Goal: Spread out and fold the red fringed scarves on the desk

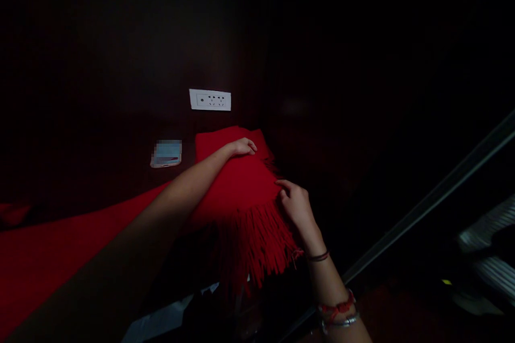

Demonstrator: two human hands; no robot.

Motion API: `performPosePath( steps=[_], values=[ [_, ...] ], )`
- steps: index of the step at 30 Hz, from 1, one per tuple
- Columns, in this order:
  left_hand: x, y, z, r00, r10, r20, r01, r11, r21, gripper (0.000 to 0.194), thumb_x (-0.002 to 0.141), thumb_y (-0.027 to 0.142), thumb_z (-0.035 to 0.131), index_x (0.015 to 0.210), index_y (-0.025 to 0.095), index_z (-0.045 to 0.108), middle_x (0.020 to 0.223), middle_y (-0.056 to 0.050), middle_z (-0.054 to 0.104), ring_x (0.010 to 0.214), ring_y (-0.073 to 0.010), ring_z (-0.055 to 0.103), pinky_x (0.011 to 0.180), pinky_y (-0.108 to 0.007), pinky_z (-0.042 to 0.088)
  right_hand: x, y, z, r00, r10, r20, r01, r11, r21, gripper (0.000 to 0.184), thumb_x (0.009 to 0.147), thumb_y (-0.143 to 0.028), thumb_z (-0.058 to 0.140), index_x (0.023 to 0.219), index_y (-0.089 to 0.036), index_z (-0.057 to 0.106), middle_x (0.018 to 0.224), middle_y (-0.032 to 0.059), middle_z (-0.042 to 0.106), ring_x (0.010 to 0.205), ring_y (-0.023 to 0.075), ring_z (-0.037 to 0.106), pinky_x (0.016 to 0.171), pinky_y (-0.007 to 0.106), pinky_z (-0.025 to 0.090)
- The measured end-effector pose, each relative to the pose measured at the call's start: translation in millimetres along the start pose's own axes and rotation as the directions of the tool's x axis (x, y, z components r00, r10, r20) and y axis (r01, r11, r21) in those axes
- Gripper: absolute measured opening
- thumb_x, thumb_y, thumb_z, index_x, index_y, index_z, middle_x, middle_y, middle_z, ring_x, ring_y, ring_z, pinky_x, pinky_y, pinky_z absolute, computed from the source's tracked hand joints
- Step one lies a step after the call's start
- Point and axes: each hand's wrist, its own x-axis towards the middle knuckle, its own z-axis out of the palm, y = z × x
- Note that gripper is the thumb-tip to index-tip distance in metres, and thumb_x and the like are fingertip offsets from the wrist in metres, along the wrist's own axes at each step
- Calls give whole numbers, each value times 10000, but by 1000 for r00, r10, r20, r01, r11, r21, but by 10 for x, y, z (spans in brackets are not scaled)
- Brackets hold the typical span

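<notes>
A red fringed scarf (237, 182) lies spread over a dark surface, its long tassels hanging past the front edge. My left hand (243, 147) rests on the upper part of the cloth, fingers stretched and slightly bent, gripping nothing. At the scarf's right edge, above the tassels, is my right hand (296, 202). Its index finger and thumb are closed at the cloth's border, and the other fingers are partly hidden. The scarf also runs off to the lower left, passing under my left forearm.
On the dark surface to the left lies a phone-like flat object (167, 153), its face pixelated. A white socket plate (210, 100) is on the back wall. A pale diagonal edge (426, 214) crosses the right side. Pale items (161, 321) below are hard to make out.
</notes>
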Motion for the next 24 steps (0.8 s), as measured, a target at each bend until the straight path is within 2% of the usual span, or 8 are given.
performPosePath(
  steps=[6,9,11,13,16,18,21,24],
  values=[
    [-16,12,72,999,22,-29,-18,993,114,284,673,103,511,950,83,575,915,-81,599,849,-171,534,739,-237,403,-9,52,39,1000,2,18,0,993,-115,353,715,-102,404,1027,-158,559,950,67,613,845,158,556,766,234,405],
    [-205,58,95,983,132,-130,-97,965,244,339,716,165,505,1052,123,510,1074,-101,503,1006,-216,441,851,-329,338,-26,35,25,1000,-18,7,20,975,-222,346,712,-91,413,1021,-164,553,917,77,583,792,155,547,722,237,414],
    [-487,89,114,943,270,-193,-178,903,391,333,757,240,474,1079,154,480,1116,-98,446,1047,-232,393,868,-375,314,-53,-16,-6,997,-77,-8,71,946,-316,342,728,-96,407,1029,-176,549,919,84,547,763,152,528,683,243,419],
    [-887,104,135,913,364,-186,-238,843,482,300,795,298,421,1050,154,484,1067,-91,448,1016,-216,406,858,-364,325,-81,-92,-43,978,-208,3,192,896,-401,331,756,-117,399,1041,-206,542,957,86,513,804,162,498,663,251,417],
    [-1547,70,164,922,375,-102,-274,813,514,308,791,379,414,986,156,499,994,-72,461,932,-189,447,842,-321,347,-95,-207,-84,898,-422,121,428,777,-462,298,783,-147,408,1031,-238,545,972,73,508,863,174,450,665,257,407],
    [-1897,11,175,948,311,-73,-226,813,536,321,771,394,436,982,160,495,983,-70,461,914,-191,457,828,-315,362,-81,-252,-88,847,-489,209,526,709,-470,269,789,-151,420,1004,-232,559,913,60,538,838,170,446,675,258,398],
    [-2177,-83,182,973,226,-48,-159,804,573,330,755,350,450,1025,161,470,1016,-80,461,926,-199,464,812,-313,379,-47,-251,-72,813,-512,278,578,653,-490,223,790,-152,435,947,-201,585,813,50,574,797,167,457,692,256,384],
    [-2243,-119,194,974,227,2,-180,767,616,389,729,298,475,1094,170,428,1095,-97,449,992,-222,448,821,-323,376,-28,-210,-69,817,-512,267,571,650,-501,226,805,-155,418,955,-188,584,797,42,596,769,155,475,686,241,377]
  ],
)
